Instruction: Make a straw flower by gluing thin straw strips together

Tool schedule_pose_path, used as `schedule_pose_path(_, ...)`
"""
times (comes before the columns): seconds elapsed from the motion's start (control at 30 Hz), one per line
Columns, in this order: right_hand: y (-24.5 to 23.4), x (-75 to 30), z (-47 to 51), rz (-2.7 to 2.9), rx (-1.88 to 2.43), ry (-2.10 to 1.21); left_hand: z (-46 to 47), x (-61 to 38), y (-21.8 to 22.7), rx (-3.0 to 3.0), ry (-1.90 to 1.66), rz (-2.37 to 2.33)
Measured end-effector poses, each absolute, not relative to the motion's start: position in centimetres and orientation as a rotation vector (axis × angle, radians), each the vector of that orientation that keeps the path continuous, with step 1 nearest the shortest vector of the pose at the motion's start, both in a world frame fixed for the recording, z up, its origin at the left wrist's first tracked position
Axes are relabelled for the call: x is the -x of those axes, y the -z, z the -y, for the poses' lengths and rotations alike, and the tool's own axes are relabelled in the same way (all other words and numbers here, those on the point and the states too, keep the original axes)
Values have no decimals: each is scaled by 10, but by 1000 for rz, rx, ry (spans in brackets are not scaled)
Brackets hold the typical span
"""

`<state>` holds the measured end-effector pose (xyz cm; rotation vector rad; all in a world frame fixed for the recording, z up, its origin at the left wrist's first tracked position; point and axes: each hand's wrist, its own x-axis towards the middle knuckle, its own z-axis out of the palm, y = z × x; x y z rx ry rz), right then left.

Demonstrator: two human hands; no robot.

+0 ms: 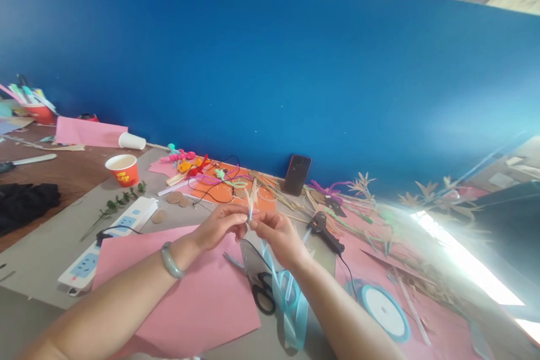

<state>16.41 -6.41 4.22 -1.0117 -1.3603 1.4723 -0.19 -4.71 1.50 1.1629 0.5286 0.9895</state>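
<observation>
My left hand (221,224) and my right hand (278,236) meet above the table, both pinching a small pale dried-grass sprig (252,201) that sticks up between the fingertips. A grey-green bangle (171,260) sits on my left wrist. Under the hands lie a pink paper sheet (185,287), black-handled scissors (258,288) and a loose light-blue ribbon (287,298). A black glue gun (324,232) lies just right of my right hand.
A white power strip (107,239), a red paper cup (122,170), a green sprig (116,206), pipe-cleaner bits on orange paper (211,183), a dark phone (297,174) against the blue wall, a ribbon spool (383,310) and dried grass stems (422,202) at right.
</observation>
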Motion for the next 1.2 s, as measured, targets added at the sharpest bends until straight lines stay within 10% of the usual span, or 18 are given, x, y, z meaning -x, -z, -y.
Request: schedule_pose_path(1.2,-43,-167,62,1693,1354,-902,41,-2,0,-1477,-1213,-846)
